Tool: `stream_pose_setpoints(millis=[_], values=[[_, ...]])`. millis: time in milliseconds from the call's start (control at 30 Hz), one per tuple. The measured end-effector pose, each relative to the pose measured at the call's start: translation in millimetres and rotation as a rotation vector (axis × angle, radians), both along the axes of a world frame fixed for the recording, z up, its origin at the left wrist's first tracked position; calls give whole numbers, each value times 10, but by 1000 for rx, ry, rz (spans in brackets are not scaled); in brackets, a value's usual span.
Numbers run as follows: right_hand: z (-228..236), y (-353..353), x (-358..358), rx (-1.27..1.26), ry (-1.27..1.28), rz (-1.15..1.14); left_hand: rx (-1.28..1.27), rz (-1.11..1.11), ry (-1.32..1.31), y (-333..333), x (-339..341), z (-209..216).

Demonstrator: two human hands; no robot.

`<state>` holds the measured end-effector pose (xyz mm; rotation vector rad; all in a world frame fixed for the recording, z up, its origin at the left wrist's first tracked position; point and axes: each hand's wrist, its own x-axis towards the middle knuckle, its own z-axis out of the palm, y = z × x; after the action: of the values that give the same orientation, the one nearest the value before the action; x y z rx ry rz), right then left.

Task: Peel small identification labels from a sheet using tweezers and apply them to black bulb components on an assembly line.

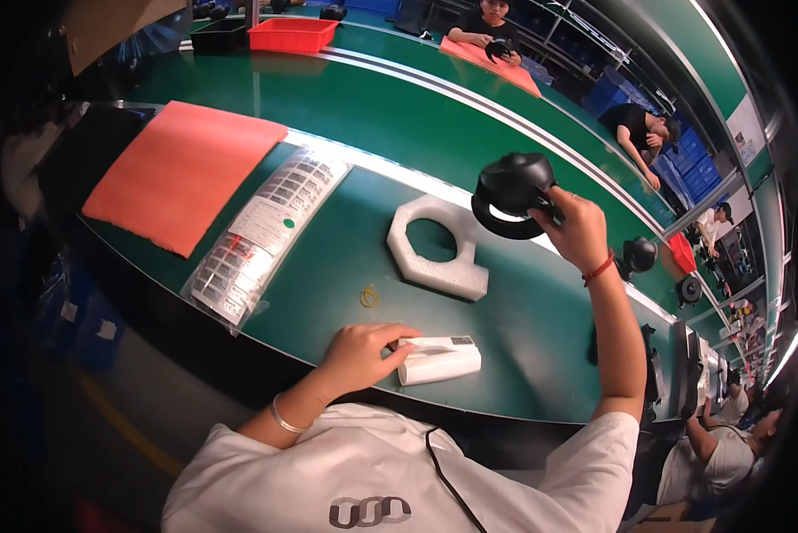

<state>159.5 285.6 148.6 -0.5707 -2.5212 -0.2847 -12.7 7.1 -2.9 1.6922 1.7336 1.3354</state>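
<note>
My right hand (577, 226) is raised over the table's far edge, its fingers closed on a black rounded device with a ring-shaped part (513, 191). Close to the near edge, my left hand (361, 355) has its fingers closed at the left end of a white folded paper packet (443, 360), which lies on the green tabletop. Between the two hands lies a white foam piece (399, 249) with a large round opening. A few thin yellow rubber bands (369, 297) rest left of the foam.
Printed sheets in a clear plastic sleeve (266, 231) lie to the left, beside an orange foam mat (186, 173). Beyond runs a green conveyor belt (372, 102), with a red bin (292, 35) on its far side. Similar black devices (639, 255) stand on the right. Several co-workers sit across and alongside.
</note>
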Motion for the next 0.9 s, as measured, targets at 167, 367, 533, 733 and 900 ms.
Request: stream_pose_setpoints(millis=[167,367,533,733,900], values=[[379,-395,-123,73,-116,131,-10,28,-67,-14,8,-25],[68,-519,-486,146,-439,126,-10,44,-80,48,12,19],[-33,-305,-692,92,-105,384,-5,46,-88,-21,13,65],[-255,-105,-542,125,-75,352,-44,47,-25,14,48,61],[-125,-260,-418,232,-347,96,-96,20,-16,82,110,68]])
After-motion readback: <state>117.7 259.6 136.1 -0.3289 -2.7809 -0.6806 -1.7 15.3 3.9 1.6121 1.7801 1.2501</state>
